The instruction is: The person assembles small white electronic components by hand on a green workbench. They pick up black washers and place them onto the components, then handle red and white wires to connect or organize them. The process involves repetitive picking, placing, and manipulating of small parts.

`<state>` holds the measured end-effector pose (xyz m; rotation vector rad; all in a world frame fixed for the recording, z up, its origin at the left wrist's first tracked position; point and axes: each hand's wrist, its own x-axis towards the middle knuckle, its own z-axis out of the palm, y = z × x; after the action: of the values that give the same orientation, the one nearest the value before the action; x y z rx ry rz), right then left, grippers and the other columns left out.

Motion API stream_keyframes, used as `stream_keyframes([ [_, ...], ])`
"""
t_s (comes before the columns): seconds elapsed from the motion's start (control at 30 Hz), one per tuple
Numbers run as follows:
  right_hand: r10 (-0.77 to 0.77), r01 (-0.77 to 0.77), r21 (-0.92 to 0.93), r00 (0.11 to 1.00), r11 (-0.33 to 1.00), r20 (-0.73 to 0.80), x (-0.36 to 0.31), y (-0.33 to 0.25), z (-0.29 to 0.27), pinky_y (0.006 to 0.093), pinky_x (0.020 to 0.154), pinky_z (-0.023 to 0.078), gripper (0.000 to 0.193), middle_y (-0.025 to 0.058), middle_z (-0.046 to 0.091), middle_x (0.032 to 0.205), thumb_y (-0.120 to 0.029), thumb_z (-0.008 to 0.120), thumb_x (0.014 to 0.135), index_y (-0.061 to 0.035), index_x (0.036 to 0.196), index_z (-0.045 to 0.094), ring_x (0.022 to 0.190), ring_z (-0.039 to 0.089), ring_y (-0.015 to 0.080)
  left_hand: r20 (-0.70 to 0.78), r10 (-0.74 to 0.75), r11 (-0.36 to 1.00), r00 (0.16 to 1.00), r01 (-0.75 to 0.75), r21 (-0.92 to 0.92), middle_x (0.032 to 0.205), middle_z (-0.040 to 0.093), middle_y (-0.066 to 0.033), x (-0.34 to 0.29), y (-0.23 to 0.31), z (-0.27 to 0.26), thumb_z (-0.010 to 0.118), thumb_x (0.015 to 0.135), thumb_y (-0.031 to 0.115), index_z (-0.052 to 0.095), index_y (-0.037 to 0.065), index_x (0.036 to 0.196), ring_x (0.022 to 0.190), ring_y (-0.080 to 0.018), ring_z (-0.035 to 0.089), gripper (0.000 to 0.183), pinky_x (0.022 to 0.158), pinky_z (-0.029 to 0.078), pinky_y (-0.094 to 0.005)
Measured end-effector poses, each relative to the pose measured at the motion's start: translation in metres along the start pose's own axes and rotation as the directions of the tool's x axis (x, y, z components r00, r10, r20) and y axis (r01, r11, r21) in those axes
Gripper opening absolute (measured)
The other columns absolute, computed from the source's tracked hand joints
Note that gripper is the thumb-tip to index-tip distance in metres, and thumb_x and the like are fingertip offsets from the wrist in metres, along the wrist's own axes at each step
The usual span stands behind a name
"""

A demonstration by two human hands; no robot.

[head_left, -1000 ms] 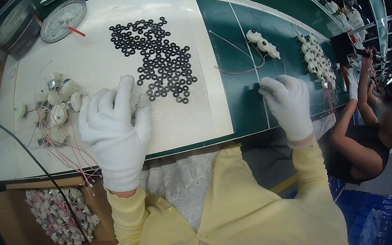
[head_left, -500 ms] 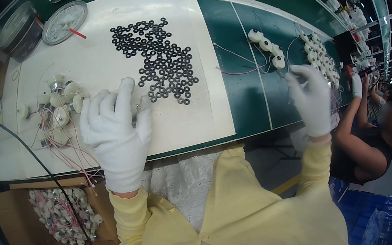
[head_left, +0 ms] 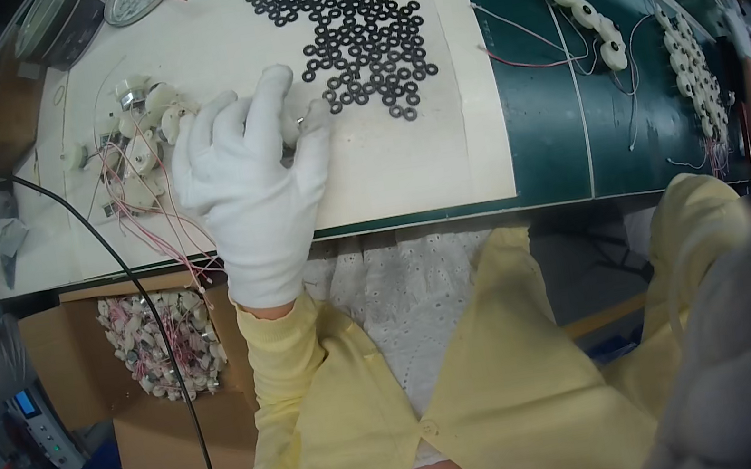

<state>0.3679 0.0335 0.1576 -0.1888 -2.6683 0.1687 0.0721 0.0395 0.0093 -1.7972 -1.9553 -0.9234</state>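
Left hand [head_left: 248, 180], white-gloved, fingers spread open, rests just beside small black rings [head_left: 346, 23] heaped on the white mat [head_left: 442, 158]; right hand's grip is unseen.

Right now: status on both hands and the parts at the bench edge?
Left hand gloved, fingers spread, resting by the small white wired parts. Right hand out of frame; only its yellow sleeve shows. Black rings heaped just beyond the fingertips.

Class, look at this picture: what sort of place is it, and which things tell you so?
Probably a factory assembly line: a green conveyor belt, a heap of black rubber rings on a white mat, wired white parts by the gloved left hand, and a carton of more parts.
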Motion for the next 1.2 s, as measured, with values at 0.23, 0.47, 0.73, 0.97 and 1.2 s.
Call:
stream_keyframes([
  [0.23,-0.072,0.072,0.066,0.997,0.995,-0.014,0.004,0.011,-0.01,0.035,0.072,0.053,0.039,0.0128,0.067,0.097,-0.025,0.088,0.078,-0.0036,0.103,0.068,0.079,0.065,0.0268,-0.054,0.025,1.0,0.998,-0.025,0.011,0.084,0.066,-0.0046,-0.007,-0.006,0.002,0.084,0.077,0.026,0.075,0.014,0.112,0.096,-0.0302,0.065,0.038,0.095,0.05,-0.0483],
  [0.47,-0.089,0.092,0.114,0.996,0.989,-0.033,0.0,0.019,-0.03,0.0359,0.072,0.053,0.045,0.0135,0.067,0.099,-0.029,0.088,0.078,-0.003,0.109,0.067,0.079,0.065,0.0271,-0.041,0.028,0.999,0.999,-0.027,0.027,0.084,0.065,-0.0034,-0.013,-0.004,-0.002,0.084,0.078,0.029,0.075,0.015,0.114,0.1,-0.0292,0.064,0.039,0.097,0.048,-0.0487],
  [0.73,-0.124,0.13,0.204,0.991,0.97,-0.044,0.016,0.02,-0.018,0.037,0.073,0.053,0.052,0.0144,0.066,0.101,-0.033,0.088,0.078,-0.0024,0.115,0.067,0.079,0.065,0.0274,-0.183,0.052,0.999,0.982,-0.053,-0.002,0.099,0.064,-0.0046,-0.016,-0.007,-0.002,0.084,0.081,0.031,0.073,0.014,0.119,0.112,-0.0305,0.061,0.043,0.106,0.045,-0.0532],
  [0.97,0.123,-0.077,0.507,0.991,0.859,-0.058,0.048,0.024,0.034,0.038,0.073,0.053,0.059,0.0152,0.066,0.103,-0.037,0.088,0.078,-0.0018,0.12,0.067,0.079,0.064,0.0278,-0.449,0.025,0.92,0.893,-0.197,-0.34,0.099,0.065,0.001,-0.028,0.007,-0.05,0.07,0.094,0.046,0.073,0.019,0.108,0.094,-0.0247,0.058,0.031,0.089,0.045,-0.05],
  [1.2,-0.031,-0.049,0.985,0.999,-0.165,0.044,0.08,0.048,0.127,0.0283,0.058,0.048,0.062,0.0074,0.06,0.09,-0.038,0.078,0.09,0.0009,0.132,0.056,0.073,0.06,0.0162,-0.805,-0.156,0.942,0.572,-0.161,-0.296,0.083,0.054,0.0126,0.003,0.084,-0.021,0.059,0.098,0.043,0.07,0.027,0.091,0.083,-0.0128,0.05,0.02,0.072,0.039,-0.0357],
])
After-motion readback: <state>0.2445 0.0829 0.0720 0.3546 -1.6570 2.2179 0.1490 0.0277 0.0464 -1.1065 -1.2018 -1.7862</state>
